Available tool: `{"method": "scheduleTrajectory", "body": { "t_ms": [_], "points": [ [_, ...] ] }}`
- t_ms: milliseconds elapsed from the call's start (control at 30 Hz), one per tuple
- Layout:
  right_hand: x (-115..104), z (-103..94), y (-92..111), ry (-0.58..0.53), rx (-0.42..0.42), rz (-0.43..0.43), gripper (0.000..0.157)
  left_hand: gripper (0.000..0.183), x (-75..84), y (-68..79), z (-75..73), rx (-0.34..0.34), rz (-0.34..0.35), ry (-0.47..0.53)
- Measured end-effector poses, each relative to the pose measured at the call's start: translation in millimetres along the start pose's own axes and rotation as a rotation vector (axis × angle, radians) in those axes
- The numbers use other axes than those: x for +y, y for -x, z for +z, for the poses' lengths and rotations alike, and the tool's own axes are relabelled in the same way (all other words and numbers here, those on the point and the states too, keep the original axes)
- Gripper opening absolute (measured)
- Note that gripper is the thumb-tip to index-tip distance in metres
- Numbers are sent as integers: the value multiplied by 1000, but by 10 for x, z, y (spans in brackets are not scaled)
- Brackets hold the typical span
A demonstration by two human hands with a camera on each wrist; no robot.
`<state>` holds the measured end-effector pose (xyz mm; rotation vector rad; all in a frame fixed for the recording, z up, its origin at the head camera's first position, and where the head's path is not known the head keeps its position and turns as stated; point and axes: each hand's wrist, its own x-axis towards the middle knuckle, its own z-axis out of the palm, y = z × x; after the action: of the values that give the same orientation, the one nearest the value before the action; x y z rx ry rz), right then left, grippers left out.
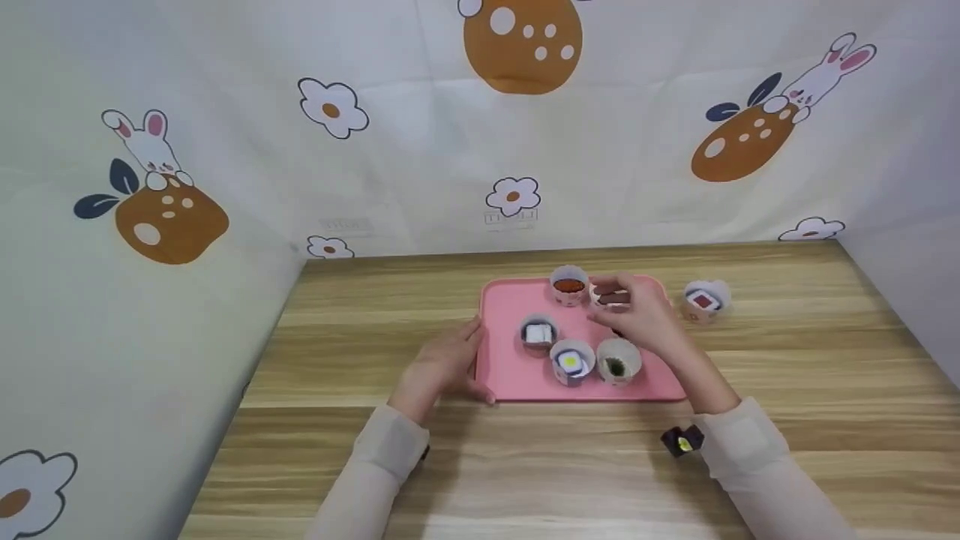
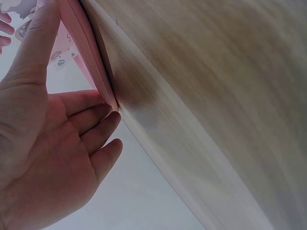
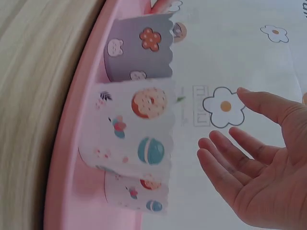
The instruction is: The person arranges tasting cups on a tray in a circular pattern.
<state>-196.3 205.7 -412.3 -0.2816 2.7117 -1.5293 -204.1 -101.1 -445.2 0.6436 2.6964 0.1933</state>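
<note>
My left hand (image 1: 442,360) is at the left side of a pink tray (image 1: 499,382), its fingers on the left edge and its thumb by the front corner. In the left wrist view the fingertips (image 2: 115,117) touch the tray's edge. Over the tray's back right, my right hand (image 1: 637,311) hovers with thumb and fingers apart, partly hiding a paper cup (image 1: 604,298). Beside that stands a cup with orange-red contents (image 1: 569,286). Nearer are cups with white pieces (image 1: 538,334), a white-and-yellow piece (image 1: 571,363) and something green (image 1: 617,364).
Right of the tray, on the wooden table (image 1: 360,330), stands another paper cup (image 1: 703,302) with a white-and-red piece in it. A small dark object (image 1: 682,441) shows by the right cuff. A patterned sheet (image 1: 420,172) hangs behind the table.
</note>
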Motion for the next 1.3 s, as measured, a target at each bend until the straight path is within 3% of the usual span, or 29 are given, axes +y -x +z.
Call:
{"method": "scheduleTrajectory", "body": {
  "t_ms": [200, 767, 1300],
  "points": [
    [2, -168, 39, 28, 14, 61, 52, 122, -4, -3, 5, 1, 2, -1],
    [67, -647, 58, 37, 179, 32, 52, 121, 7, 15, -15, 7, 8, -23],
    [349, -950, 91, 79, 330, 89, 61, 120, 25, 28, -26, -1, -10, -8]
  ]
}}
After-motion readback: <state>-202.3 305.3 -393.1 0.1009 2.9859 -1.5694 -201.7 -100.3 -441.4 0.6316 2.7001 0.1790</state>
